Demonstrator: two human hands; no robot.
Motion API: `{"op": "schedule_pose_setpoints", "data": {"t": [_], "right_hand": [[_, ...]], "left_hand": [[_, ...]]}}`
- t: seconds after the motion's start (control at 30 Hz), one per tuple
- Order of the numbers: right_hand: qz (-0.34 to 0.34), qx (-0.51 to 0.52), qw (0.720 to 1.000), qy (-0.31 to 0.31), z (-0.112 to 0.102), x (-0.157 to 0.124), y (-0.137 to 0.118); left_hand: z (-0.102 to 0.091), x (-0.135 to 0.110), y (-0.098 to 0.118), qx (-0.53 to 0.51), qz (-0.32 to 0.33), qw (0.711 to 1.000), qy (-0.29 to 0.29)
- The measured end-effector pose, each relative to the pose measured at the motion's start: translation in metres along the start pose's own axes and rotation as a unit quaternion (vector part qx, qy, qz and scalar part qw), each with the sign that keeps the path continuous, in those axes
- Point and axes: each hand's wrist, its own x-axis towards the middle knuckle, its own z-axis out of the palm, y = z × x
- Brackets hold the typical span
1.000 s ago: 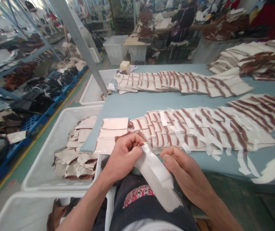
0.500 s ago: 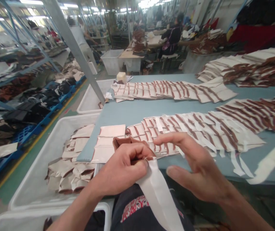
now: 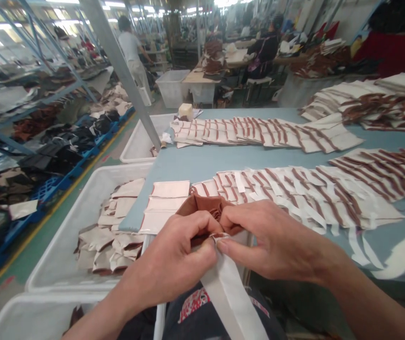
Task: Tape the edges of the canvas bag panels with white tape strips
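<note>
Both hands meet low in the middle, in front of the table edge. My left hand (image 3: 179,250) pinches the near rim of a brown-lined fabric pouch (image 3: 202,204), its thumb beside the top of a white fabric strip (image 3: 232,293). My right hand (image 3: 273,238) is closed on the same rim, thumb and fingertips pressing where strip and pouch meet. The strip hangs down over my dark clothing. The pouch's mouth gapes away from me, showing gathered brown lining; its outer side is mostly hidden by my hands.
A blue-topped table (image 3: 202,163) carries overlapping rows of cream pieces with brown edges (image 3: 266,134). Loose white strips (image 3: 308,212) lie across the nearer row. White bins (image 3: 46,264) with cream pieces stand at left. A slanted metal post (image 3: 124,71) rises by the table corner. People work behind.
My right hand has come in from the right, where its fingers were apart, and closed on the pouch rim and strip. The pouch mouth now shows wider. The view has shifted slightly left.
</note>
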Motion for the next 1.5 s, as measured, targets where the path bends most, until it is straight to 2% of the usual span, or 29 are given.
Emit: {"op": "schedule_pose_setpoints", "data": {"t": [0.17,0.27,0.37,0.57,0.7,0.97,1.13,1.2,1.27,1.33,1.4,1.5], "right_hand": [[0.007,0.064,0.997,-0.042,0.005,-0.003,0.014],[0.015,0.103,0.993,-0.056,0.009,-0.004,0.019],[0.015,0.153,0.987,-0.04,0.011,-0.004,0.02],[0.061,0.243,0.968,-0.032,0.018,0.0,0.032],[0.083,0.27,0.958,-0.043,0.022,0.001,0.042],[0.064,0.163,0.983,-0.053,0.02,0.003,0.041],[0.043,0.02,0.999,-0.001,0.019,0.004,0.028],[0.029,0.01,0.999,0.01,0.018,0.005,0.024],[0.028,0.061,0.998,0.009,0.017,0.006,0.025],[0.041,0.168,0.985,-0.013,0.018,0.006,0.031],[0.064,0.289,0.954,-0.048,0.02,0.006,0.04],[0.087,0.435,0.891,-0.097,0.026,0.003,0.057]], "left_hand": [[-0.002,0.005,-0.01,-0.048,-0.062,0.995,-0.057],[0.003,0.009,-0.017,-0.011,-0.023,1.0,-0.018],[0.012,0.011,-0.019,-0.028,0.02,0.999,0.016],[0.019,0.018,-0.026,-0.097,-0.002,0.995,0.034],[0.018,0.018,-0.027,-0.023,0.021,0.998,0.048],[0.018,0.015,-0.032,0.113,0.119,0.983,0.084],[0.017,0.015,-0.041,0.175,0.166,0.965,0.098],[0.016,0.014,-0.04,0.196,0.177,0.958,0.109],[0.017,0.014,-0.039,0.216,0.199,0.949,0.115],[0.018,0.014,-0.039,0.23,0.238,0.936,0.121],[0.019,0.017,-0.043,0.232,0.284,0.922,0.12],[0.022,0.026,-0.056,0.2,0.346,0.912,0.097]]}}
